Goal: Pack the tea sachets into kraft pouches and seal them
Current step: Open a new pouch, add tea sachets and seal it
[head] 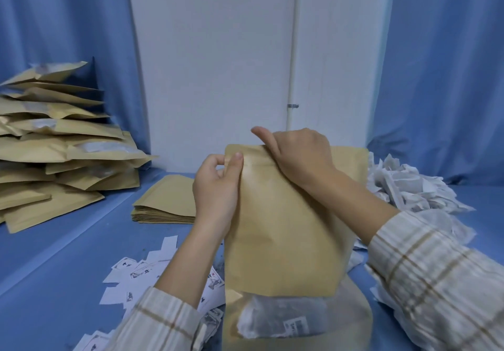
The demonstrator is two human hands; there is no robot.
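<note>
pouch (pixel 283 228) stands upright in the near middle, long axis vertical, sachets (pixel 281 320) visible through its lower window. left hand (pixel 218 184) pinches the top-left corner by the seal strip; right hand (pixel 297 154) grips the top edge just beside it, thumb raised. the unsealed run lies rightward, so the right hand looks better placed to press along. filled pouches (pixel 54 143) pile far left.
</note>
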